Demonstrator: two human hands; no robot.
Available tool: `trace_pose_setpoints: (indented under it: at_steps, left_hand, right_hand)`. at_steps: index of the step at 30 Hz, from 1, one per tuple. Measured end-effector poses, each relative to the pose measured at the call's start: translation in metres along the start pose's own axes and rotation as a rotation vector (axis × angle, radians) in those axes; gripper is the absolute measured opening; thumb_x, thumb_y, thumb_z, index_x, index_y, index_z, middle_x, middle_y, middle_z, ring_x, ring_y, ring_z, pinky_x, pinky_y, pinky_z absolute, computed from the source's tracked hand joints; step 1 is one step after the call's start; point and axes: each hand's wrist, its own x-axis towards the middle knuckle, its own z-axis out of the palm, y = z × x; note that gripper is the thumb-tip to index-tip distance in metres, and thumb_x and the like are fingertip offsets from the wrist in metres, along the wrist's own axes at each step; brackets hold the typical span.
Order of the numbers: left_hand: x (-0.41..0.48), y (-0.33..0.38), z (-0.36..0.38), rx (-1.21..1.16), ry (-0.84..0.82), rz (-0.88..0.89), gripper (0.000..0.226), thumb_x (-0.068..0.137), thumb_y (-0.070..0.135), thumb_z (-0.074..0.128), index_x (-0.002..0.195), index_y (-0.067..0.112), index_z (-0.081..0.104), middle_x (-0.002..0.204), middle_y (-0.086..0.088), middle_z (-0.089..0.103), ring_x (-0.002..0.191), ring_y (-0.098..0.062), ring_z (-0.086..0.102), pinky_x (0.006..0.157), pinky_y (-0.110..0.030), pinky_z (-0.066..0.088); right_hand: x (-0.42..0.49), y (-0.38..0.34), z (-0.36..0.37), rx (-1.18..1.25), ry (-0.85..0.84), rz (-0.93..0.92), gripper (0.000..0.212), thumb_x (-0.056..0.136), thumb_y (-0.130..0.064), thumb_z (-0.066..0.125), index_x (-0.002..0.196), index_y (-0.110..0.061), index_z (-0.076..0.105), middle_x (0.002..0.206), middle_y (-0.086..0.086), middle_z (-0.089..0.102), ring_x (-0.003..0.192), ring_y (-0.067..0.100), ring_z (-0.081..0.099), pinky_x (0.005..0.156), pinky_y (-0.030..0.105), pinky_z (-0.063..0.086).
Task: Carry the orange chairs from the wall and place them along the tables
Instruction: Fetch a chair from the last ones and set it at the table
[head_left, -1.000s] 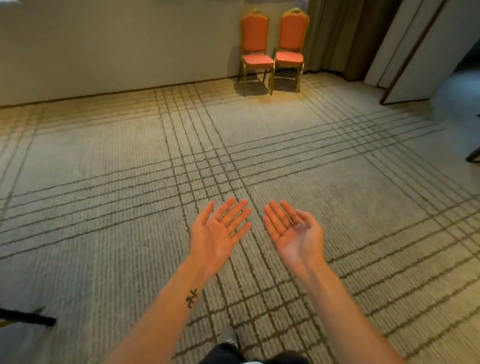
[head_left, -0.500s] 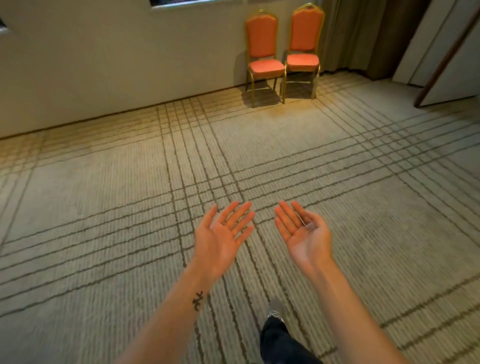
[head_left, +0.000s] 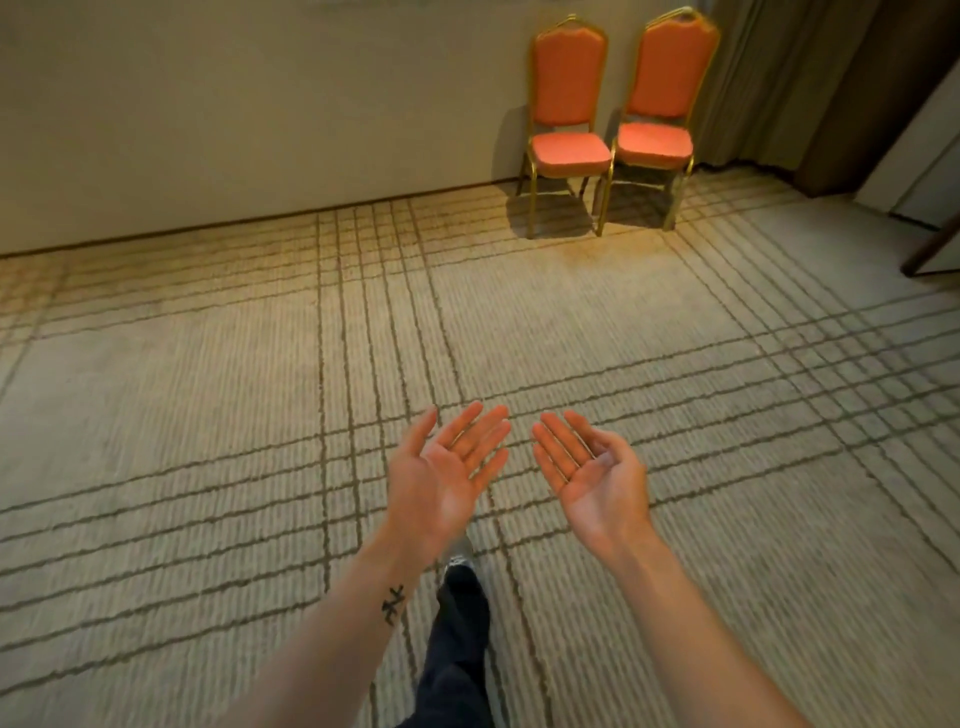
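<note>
Two orange chairs with gold metal frames stand side by side against the pale wall, the left chair and the right chair, both facing me. My left hand and my right hand are held out in front of me, palms up, fingers straight, holding nothing. Both hands are well short of the chairs, with a stretch of carpet between. No tables are in view.
Beige carpet with dark grid lines covers the floor. A grey-brown curtain hangs right of the chairs. A door or panel edge stands at the far right. My dark-trousered leg steps forward below my hands.
The chairs have grown larger and nearer in view as I walk toward them. My hands have kept the same open, palm-up pose. My leg has swung forward.
</note>
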Motion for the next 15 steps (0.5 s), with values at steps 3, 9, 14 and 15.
trace_pose_setpoints:
  at_steps: [3,9,14,15]
  left_hand:
    - [0.082,0.036,0.004,-0.009,-0.002,-0.003,0.055,0.103,0.042,0.042,0.141,0.004,0.052,0.134,-0.02,0.064,0.129,-0.034,0.059,0.119,-0.05,0.033]
    - [0.245,0.133,0.05,0.069,-0.042,-0.013,0.055,0.104,0.042,0.036,0.143,0.005,0.049,0.135,-0.018,0.064,0.13,-0.033,0.059,0.119,-0.051,0.032]
    - [0.351,0.2,0.089,0.075,-0.058,-0.036,0.054,0.103,0.04,0.042,0.139,0.002,0.054,0.118,-0.021,0.07,0.124,-0.037,0.062,0.116,-0.052,0.035]
    - [0.371,0.21,0.093,0.08,-0.068,-0.045,0.054,0.103,0.039,0.042,0.139,0.001,0.054,0.118,-0.022,0.07,0.124,-0.038,0.062,0.116,-0.053,0.035]
  right_hand:
    - [0.078,-0.018,0.036,-0.008,0.012,-0.009,0.027,0.1,-0.019,0.044,0.117,-0.006,0.06,0.126,0.022,0.067,0.116,0.035,0.067,0.102,0.043,0.049]
    - [0.223,-0.066,0.135,0.005,0.032,-0.047,0.031,0.101,-0.019,0.042,0.124,-0.005,0.059,0.127,0.024,0.066,0.118,0.037,0.065,0.104,0.045,0.048]
    - [0.32,-0.111,0.201,0.065,0.04,-0.066,0.034,0.102,-0.019,0.044,0.129,-0.004,0.057,0.127,0.023,0.066,0.118,0.037,0.065,0.11,0.047,0.044]
    - [0.34,-0.119,0.21,0.074,0.039,-0.074,0.034,0.102,-0.019,0.044,0.129,-0.004,0.057,0.127,0.023,0.066,0.118,0.037,0.065,0.11,0.047,0.044]
